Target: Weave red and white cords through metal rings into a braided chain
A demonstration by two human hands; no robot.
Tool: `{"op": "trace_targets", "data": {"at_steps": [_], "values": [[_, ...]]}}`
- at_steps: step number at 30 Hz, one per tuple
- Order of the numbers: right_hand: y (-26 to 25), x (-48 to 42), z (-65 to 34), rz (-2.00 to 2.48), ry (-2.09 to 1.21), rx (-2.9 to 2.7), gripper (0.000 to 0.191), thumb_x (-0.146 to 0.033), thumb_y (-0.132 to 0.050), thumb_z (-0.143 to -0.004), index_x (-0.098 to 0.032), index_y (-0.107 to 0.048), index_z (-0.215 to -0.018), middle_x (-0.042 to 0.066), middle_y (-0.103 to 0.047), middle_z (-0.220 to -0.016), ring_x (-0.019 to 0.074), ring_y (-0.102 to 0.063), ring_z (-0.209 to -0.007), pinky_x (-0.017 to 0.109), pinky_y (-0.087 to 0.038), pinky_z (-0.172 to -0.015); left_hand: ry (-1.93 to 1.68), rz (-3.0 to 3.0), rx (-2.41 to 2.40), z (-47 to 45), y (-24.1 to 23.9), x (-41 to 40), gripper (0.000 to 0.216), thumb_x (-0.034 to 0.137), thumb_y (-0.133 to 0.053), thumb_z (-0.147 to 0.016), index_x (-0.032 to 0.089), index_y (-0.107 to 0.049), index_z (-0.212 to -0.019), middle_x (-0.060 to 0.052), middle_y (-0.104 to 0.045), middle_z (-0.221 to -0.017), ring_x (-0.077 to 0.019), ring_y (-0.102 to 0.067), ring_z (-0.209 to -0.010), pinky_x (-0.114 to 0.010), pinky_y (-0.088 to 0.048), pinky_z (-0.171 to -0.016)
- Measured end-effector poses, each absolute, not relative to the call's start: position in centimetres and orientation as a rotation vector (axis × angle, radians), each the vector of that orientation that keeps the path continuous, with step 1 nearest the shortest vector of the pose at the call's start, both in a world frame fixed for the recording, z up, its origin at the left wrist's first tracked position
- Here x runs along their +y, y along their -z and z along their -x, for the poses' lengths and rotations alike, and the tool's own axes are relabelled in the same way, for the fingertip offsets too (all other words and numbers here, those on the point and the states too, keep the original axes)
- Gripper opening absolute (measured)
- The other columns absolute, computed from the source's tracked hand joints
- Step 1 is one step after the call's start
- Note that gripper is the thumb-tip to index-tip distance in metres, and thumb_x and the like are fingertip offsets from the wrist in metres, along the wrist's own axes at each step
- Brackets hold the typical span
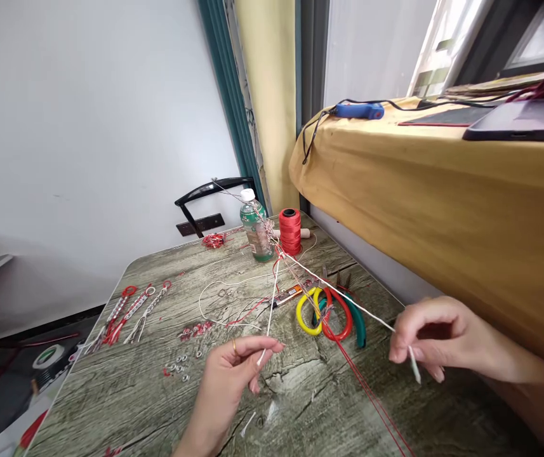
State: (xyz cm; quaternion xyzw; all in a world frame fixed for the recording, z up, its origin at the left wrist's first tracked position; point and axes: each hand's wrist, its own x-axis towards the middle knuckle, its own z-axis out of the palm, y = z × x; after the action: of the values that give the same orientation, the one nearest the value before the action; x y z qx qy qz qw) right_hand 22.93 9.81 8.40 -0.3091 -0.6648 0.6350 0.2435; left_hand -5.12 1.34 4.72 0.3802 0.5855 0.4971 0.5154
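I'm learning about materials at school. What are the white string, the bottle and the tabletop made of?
White string: matte fibre, probably; it looks thin and bendy. Cotton or nylon, I can't tell.
Bottle: likely glossy clear plastic; it's see-through.
Tabletop: wood, or a printed copy, slightly shiny; grain lines show.

The L hand (232,373) pinches one white cord (272,308), the R hand (436,333) another; both cords meet near the red thread spool (291,232) and a plastic bottle (255,230) w/ green label. Scissor handles (346,312), yellow & red, lie on the wood-grain table (133,393).
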Motion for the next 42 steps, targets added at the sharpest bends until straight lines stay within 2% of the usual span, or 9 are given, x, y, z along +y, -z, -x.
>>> {"op": "trace_targets", "data": {"at_steps": [6,11,15,20,24,27,30,36,42], "values": [[-8.1,9.0,-24.1,0.864,-1.561,-1.647,0.003,-0.023,-0.070,-0.065,-0.022,-0.068,-0.067,0.006,-0.067,-0.066,0.0106,-0.054,-0.042,0.021,-0.046,-0.039,-1.209,-0.932,1.461,4.6,-4.9,0.9,0.014,0.028,-0.066,-0.066,0.019,-0.073,-0.075,-0.007,-0.072,-0.073,-0.0051,-0.040,-0.039,-0.019,-0.038,-0.043],[-6.9,10.0,-23.0,0.998,-1.347,-1.526,0.009,-0.030,-0.063,-0.072,-0.021,-0.065,-0.071,0.000,-0.056,-0.058,0.0064,-0.042,-0.042,0.021,-0.039,-0.042,-1.120,-0.997,1.474,3.9,-4.6,0.3,0.013,0.027,-0.065,-0.066,0.020,-0.073,-0.072,-0.007,-0.072,-0.069,-0.0071,-0.044,-0.039,-0.020,-0.040,-0.043],[-6.7,10.5,-21.2,0.970,-1.307,-1.472,0.009,-0.029,-0.064,-0.072,-0.020,-0.064,-0.069,0.000,-0.053,-0.078,0.0054,-0.038,-0.050,0.019,-0.030,-0.040,-1.061,-1.225,1.416,3.5,-3.8,-0.5,0.014,0.024,-0.060,-0.071,0.022,-0.073,-0.075,-0.007,-0.071,-0.067,-0.0139,-0.057,-0.051,-0.022,-0.043,-0.046],[-7.3,10.6,-20.3,0.844,-1.380,-1.239,0.005,-0.029,-0.063,-0.073,-0.025,-0.064,-0.076,0.001,-0.059,-0.090,0.0064,-0.041,-0.052,0.020,-0.036,-0.044,-0.959,-1.568,1.307,3.2,-2.7,-1.3,0.018,0.021,-0.057,-0.075,0.023,-0.073,-0.082,-0.009,-0.070,-0.069,-0.0185,-0.063,-0.064,-0.028,-0.048,-0.061],[-7.5,10.6,-20.9,0.907,-1.324,-1.095,0.007,-0.029,-0.062,-0.074,-0.029,-0.066,-0.080,0.001,-0.063,-0.089,0.0094,-0.048,-0.057,0.020,-0.040,-0.044,-0.875,-1.675,1.276,3.2,-1.5,-1.7,0.017,0.021,-0.058,-0.075,0.022,-0.073,-0.084,-0.010,-0.071,-0.070,-0.0190,-0.063,-0.065,-0.028,-0.048,-0.061],[-7.4,10.6,-21.2,0.983,-1.279,-1.061,0.009,-0.031,-0.063,-0.073,-0.028,-0.068,-0.081,0.002,-0.066,-0.083,0.0110,-0.056,-0.066,0.019,-0.046,-0.052,-0.842,-1.689,1.286,3.2,-1.0,-1.8,0.017,0.023,-0.058,-0.075,0.023,-0.072,-0.084,-0.010,-0.070,-0.072,-0.0186,-0.063,-0.065,-0.027,-0.048,-0.060],[-7.0,11.1,-20.9,1.075,-1.255,-1.165,0.015,-0.032,-0.065,-0.071,-0.026,-0.067,-0.085,0.001,-0.066,-0.079,0.0111,-0.058,-0.068,0.020,-0.048,-0.057,-0.801,-1.692,1.307,3.3,-1.1,-1.8,0.019,0.024,-0.056,-0.076,0.022,-0.072,-0.086,-0.010,-0.069,-0.075,-0.0184,-0.062,-0.065,-0.027,-0.047,-0.059],[-4.9,15.0,-19.2,1.210,-1.056,-1.828,0.023,-0.035,-0.057,-0.075,-0.014,-0.065,-0.082,0.007,-0.067,-0.079,0.0194,-0.061,-0.071,0.030,-0.047,-0.061,-0.745,-1.692,1.350,3.2,-1.1,-1.5,0.021,0.025,-0.054,-0.077,0.021,-0.072,-0.087,-0.010,-0.067,-0.075,-0.0178,-0.060,-0.064,-0.027,-0.046,-0.058],[-3.5,17.7,-14.9,1.035,-1.076,-2.066,0.018,-0.027,-0.059,-0.072,-0.017,-0.069,-0.083,0.004,-0.067,-0.082,0.0179,-0.058,-0.077,0.029,-0.041,-0.073,-0.695,-1.715,1.338,3.1,-0.7,-1.3,0.022,0.026,-0.053,-0.077,0.019,-0.071,-0.088,-0.011,-0.067,-0.075,-0.0175,-0.059,-0.062,-0.026,-0.044,-0.055]]}}
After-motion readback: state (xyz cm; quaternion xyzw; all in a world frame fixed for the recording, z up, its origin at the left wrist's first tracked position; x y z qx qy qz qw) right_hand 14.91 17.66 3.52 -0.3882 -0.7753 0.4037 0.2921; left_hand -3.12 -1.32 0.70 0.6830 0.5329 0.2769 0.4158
